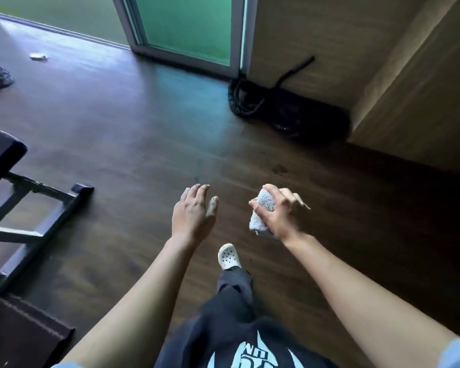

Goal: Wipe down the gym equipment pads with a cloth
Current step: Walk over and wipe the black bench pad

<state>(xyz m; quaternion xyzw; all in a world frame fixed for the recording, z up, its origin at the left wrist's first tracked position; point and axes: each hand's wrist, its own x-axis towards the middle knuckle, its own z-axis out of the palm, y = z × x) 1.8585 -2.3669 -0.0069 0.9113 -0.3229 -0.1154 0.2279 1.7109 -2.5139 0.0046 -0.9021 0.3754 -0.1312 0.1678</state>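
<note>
So the cloth (263,211) is balled up in the right hand (280,212), fingers wrapped over the top and thumb pinching it from the near side. My guess is it's scrunched like that to keep it compact and ready, since nothing's being wiped at this moment. It's a pale, nubbly towel-type thing, with a bit of it poking out below the palm toward the wrist.

The left hand (193,211) has nothing in it. It's slack and open, fingers loosely together and pointing away from the body, thumb out to the side facing the right hand. The two hands hang near each other, but apart, out over the wooden floor (149,123).

Both arms are stretched forward and down, roughly parallel, bare to past the elbow. Below and between the hands there's a white clog (229,257) stepping forward, so this reads to me as walking, not cleaning.

The nearest thing to wipe is the black bench pad (0,152), well off to the left of the left hand, sitting on a dark metal frame (37,208). Neither hand is anywhere close to it. Far ahead of the right hand there's a coiled black rope (250,102) against the wall.
</note>
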